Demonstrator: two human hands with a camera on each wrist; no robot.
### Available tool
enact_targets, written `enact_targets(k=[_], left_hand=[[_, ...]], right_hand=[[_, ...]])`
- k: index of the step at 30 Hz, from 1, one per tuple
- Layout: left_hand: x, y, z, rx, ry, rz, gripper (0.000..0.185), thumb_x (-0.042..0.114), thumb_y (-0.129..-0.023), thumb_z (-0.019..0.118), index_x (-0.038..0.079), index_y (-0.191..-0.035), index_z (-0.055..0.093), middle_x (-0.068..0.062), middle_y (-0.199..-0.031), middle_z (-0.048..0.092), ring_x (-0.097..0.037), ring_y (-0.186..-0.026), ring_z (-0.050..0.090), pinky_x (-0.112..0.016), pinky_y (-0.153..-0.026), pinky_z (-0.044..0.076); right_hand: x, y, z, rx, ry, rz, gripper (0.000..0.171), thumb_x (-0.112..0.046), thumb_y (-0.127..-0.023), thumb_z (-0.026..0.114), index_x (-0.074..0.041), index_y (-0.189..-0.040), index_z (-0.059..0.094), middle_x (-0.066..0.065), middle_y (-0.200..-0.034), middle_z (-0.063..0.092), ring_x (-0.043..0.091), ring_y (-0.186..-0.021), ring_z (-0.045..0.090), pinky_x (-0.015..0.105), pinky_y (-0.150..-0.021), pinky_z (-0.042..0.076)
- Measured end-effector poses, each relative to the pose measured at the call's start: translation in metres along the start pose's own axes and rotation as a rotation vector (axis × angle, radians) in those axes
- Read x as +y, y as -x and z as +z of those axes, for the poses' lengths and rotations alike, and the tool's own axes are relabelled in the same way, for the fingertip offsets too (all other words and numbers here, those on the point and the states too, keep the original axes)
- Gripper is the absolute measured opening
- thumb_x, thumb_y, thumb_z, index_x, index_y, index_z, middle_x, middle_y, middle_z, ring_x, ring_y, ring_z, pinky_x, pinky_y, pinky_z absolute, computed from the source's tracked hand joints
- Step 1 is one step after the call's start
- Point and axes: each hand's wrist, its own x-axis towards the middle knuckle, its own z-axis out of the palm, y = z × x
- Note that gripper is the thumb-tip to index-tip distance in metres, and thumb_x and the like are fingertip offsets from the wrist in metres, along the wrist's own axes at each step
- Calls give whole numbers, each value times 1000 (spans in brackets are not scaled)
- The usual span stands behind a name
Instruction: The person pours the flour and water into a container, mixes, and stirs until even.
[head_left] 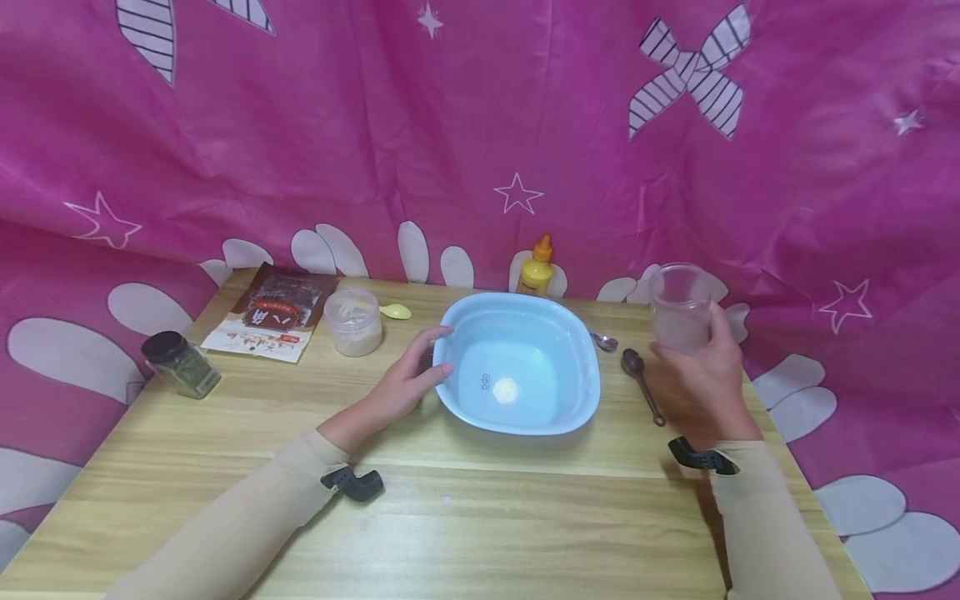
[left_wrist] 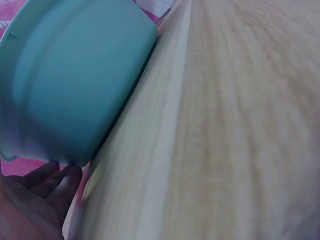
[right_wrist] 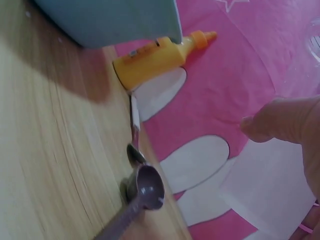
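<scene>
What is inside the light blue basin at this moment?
In the head view, the basin holds one small pale round patch on its floor beside a faint printed mark. Otherwise its floor looks bare. The near wall hides a strip of it.

Left hand (head_left: pixel 408 379) lying at centre frame, fingers straight and relaxed, fingertips (left_wrist: pixel 60 175) reaching toward the right. Right hand (head_left: pixel 701 367) raised at right of frame, fingers curled, thumb (right_wrist: pixel 280 120) bent inward. Both forearms in beige sleeves, stretching up from the lower edge, a dark strap at each wrist.
</scene>
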Motion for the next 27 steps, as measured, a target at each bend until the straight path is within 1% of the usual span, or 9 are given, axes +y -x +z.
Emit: enact_targets(k=[2,8,13,19,23,27], left_hand=[[0,0,1,-1,6,1,58,14,-113,62,11,-166,40,-34,-162,51,-49,-149,53,-59,-117,53],[1,0,1,4,-2,-1,58,14,-113,63,13,-166,41,-33,-160,53,-48,-147,56,-59,-116,53],[0,0,1,1,-1,-1,58,14,-113,63,13,-166,41,-32,-161,52,-48,-148,55,-60,-117,52],[0,1,0,-3,1,2,58,14,-113,62,12,-166,40,-32,-162,51,-48,-149,54,-60,-117,52],[0,1,0,-6,2,0,58,15,-113,62,13,-167,40,-31,-165,49,-48,-151,52,-60,-118,51],[0,0,0,-6,4,2,58,14,-113,62,13,-167,40,-30,-166,48,-47,-152,51,-59,-120,50]], right_hand=[[4,-3,-2,5,-7,31,102,-26,-86,98,-25,-169,39,20,-162,54,48,-144,51,76,-118,42],[17,-8,-7,51,-10,85,101,-27,-84,98,-23,-167,41,20,-162,54,46,-145,51,71,-120,43],[26,-10,-10,71,-30,129,104,-28,-84,98,-23,-168,37,18,-166,52,44,-148,49,69,-123,42],[40,-12,-11,90,-59,184,105,-29,-86,97,-21,-169,34,15,-168,49,39,-151,46,61,-127,40],[50,-14,-11,106,-92,239,109,-32,-85,99,-28,-171,31,11,-171,46,35,-152,45,57,-128,39],[58,-14,-12,98,-126,296,113,-36,-86,99,-33,-172,26,8,-173,43,33,-154,43,56,-130,38]])
